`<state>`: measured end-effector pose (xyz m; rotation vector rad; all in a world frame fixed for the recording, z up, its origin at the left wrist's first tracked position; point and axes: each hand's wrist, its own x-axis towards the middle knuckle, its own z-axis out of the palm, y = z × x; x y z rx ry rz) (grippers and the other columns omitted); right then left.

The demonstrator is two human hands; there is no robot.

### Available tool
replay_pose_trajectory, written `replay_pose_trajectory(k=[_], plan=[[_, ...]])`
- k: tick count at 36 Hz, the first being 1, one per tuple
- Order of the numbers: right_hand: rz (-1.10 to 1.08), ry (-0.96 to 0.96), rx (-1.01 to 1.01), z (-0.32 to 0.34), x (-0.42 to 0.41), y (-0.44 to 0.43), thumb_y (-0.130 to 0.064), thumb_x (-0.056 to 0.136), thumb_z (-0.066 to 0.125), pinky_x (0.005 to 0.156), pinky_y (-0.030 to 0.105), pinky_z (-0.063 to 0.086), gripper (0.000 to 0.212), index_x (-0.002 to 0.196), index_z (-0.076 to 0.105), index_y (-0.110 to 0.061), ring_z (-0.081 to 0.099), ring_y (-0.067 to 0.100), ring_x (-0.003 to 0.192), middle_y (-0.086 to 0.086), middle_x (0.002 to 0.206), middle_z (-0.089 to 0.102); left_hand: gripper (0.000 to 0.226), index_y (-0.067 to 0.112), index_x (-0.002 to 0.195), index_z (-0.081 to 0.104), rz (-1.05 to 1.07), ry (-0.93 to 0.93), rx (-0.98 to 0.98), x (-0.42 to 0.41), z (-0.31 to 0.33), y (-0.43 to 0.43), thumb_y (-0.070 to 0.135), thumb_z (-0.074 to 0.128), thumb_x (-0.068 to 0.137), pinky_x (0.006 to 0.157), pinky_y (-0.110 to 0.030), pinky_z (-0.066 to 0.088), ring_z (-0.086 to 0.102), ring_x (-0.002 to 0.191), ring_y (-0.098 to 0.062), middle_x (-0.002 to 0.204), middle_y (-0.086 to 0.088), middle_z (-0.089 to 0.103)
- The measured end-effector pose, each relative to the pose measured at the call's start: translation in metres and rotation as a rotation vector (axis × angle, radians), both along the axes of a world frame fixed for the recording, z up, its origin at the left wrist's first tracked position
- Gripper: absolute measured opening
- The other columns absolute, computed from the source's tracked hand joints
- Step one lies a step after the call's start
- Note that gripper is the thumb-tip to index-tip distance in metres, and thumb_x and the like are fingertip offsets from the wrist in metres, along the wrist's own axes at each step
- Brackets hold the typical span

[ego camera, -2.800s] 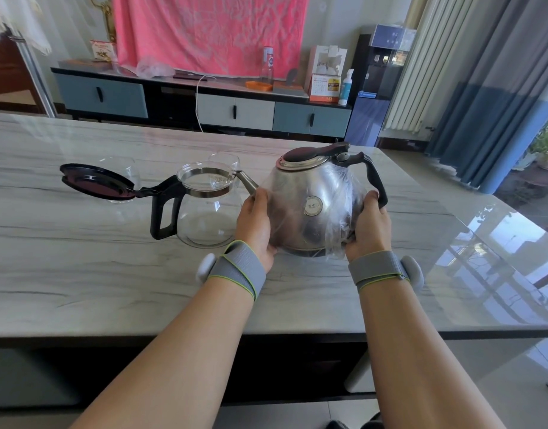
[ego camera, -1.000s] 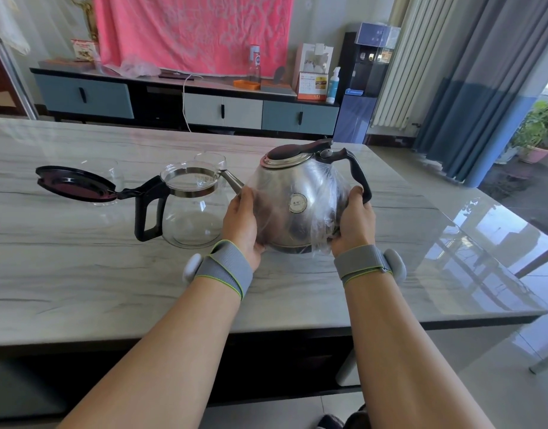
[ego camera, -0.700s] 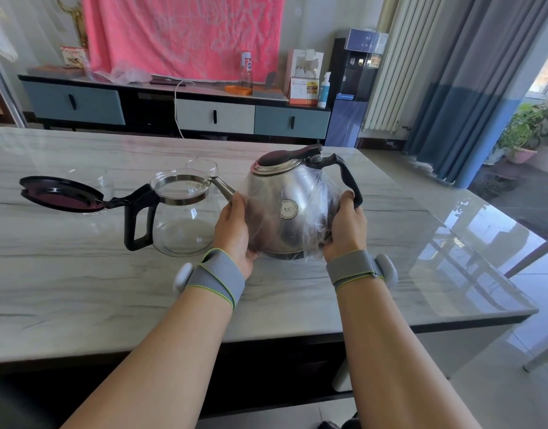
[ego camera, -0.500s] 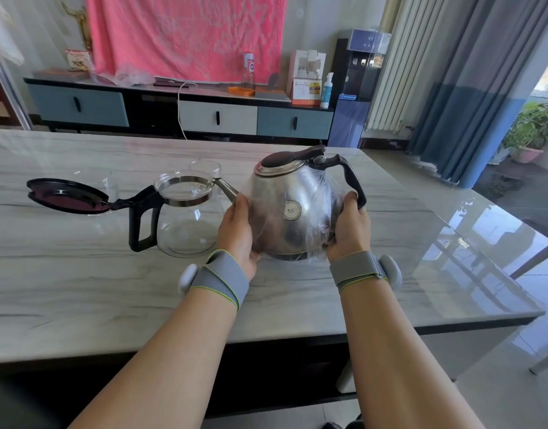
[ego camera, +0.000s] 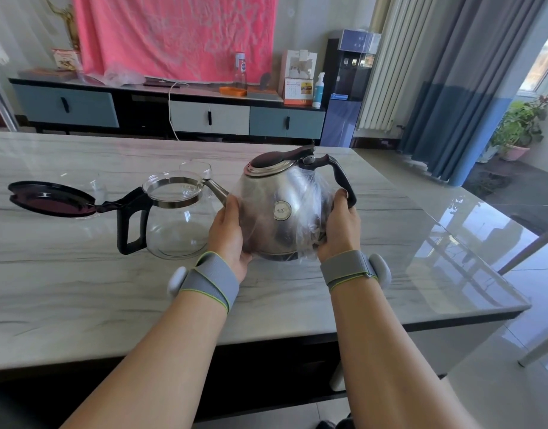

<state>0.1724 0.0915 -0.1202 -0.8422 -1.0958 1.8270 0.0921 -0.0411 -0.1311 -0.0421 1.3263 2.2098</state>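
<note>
While it is clasped from both sides, the kettle (ego camera: 282, 209), wrapped in clear plastic, is seen between the hands at the table (ego camera: 81, 289). It is cupped at its 9 o'clock by the left hand (ego camera: 228, 230) and at its 3 o'clock by the right hand (ego camera: 340, 226), with fingers curled round its body. A glass pot (ego camera: 176, 218) is set just beside it at 9 o'clock.

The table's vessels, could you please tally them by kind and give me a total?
Steel kettle: 1, held between the left hand and the right hand
Glass jug: 1
Small glass cups: 2
Total: 4
</note>
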Motion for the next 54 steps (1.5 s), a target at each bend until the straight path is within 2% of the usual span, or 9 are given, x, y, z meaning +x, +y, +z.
replay_pose_trajectory(k=[12,16,19,27,30,34,41,49,54], plan=[[0.059,0.057,-0.045,-0.005,-0.004,0.006,-0.042,0.104,0.058,0.08,0.042,0.05,0.023,0.099,0.067,-0.021,0.056,0.027,0.091,0.007,0.1,0.056,0.043,0.031,0.128,0.062,0.006,-0.011,0.006,0.001,0.001,-0.001,0.059,0.05,0.098,0.094,-0.057,0.054,0.067,0.11,-0.021,0.121,0.007,0.071],[0.061,0.067,-0.047,-0.006,-0.007,0.008,-0.05,0.087,0.065,0.094,0.048,0.058,0.034,0.108,0.071,-0.024,0.065,0.029,0.103,0.005,0.107,0.066,0.042,0.03,0.129,0.061,-0.001,-0.009,0.015,0.002,0.002,-0.001,0.057,0.049,0.1,0.093,-0.055,0.055,0.067,0.11,-0.021,0.121,0.006,0.07],[0.062,0.071,-0.052,-0.007,-0.007,0.008,-0.049,0.082,0.066,0.084,0.042,0.055,0.04,0.113,0.072,-0.024,0.066,0.027,0.101,0.005,0.11,0.068,0.042,0.03,0.128,0.061,-0.003,-0.011,0.013,0.001,0.001,-0.002,0.058,0.049,0.099,0.093,-0.054,0.055,0.067,0.109,-0.02,0.12,0.006,0.071],[0.069,0.089,-0.066,-0.007,-0.005,0.008,-0.045,0.074,0.072,0.087,0.044,0.059,0.054,0.121,0.073,-0.018,0.071,0.029,0.105,0.01,0.118,0.075,0.042,0.03,0.128,0.062,0.003,-0.017,0.015,0.0,0.0,-0.001,0.058,0.051,0.098,0.091,-0.054,0.056,0.068,0.109,-0.02,0.118,0.007,0.072],[0.089,0.108,-0.076,-0.008,-0.005,0.009,-0.044,0.072,0.073,0.081,0.042,0.055,0.05,0.115,0.074,-0.018,0.066,0.027,0.097,0.005,0.106,0.07,0.042,0.031,0.129,0.061,-0.001,-0.011,0.015,0.0,-0.001,-0.001,0.058,0.05,0.099,0.09,-0.053,0.056,0.068,0.109,-0.02,0.119,0.008,0.071],[0.114,0.134,-0.089,-0.011,-0.006,0.011,-0.045,0.074,0.074,0.08,0.039,0.057,0.054,0.12,0.073,-0.018,0.067,0.025,0.1,0.004,0.114,0.07,0.043,0.03,0.129,0.061,-0.002,-0.015,0.015,0.0,0.0,-0.001,0.058,0.05,0.099,0.092,-0.053,0.055,0.068,0.108,-0.019,0.12,0.007,0.071],[0.158,0.152,-0.097,-0.011,-0.006,0.014,-0.05,0.075,0.074,0.072,0.035,0.057,0.037,0.102,0.064,-0.028,0.067,0.022,0.092,-0.001,0.106,0.068,0.043,0.029,0.131,0.06,-0.002,-0.015,0.022,0.002,0.001,-0.002,0.057,0.05,0.099,0.087,-0.047,0.057,0.067,0.108,-0.019,0.121,0.006,0.07],[0.141,0.175,-0.118,-0.013,-0.007,0.014,-0.055,0.074,0.076,0.084,0.043,0.062,0.077,0.138,0.066,-0.014,0.074,0.031,0.112,0.012,0.131,0.073,0.044,0.032,0.13,0.061,0.001,-0.01,0.009,-0.001,-0.002,0.0,0.059,0.051,0.098,0.091,-0.053,0.055,0.067,0.111,-0.021,0.122,0.006,0.07],[0.143,0.167,-0.113,-0.013,-0.008,0.013,-0.061,0.066,0.079,0.094,0.049,0.062,0.085,0.137,0.066,-0.015,0.073,0.03,0.115,0.01,0.134,0.072,0.044,0.031,0.13,0.061,-0.006,-0.009,0.01,-0.001,-0.002,0.0,0.059,0.051,0.098,0.093,-0.053,0.055,0.067,0.11,-0.021,0.121,0.006,0.07]])
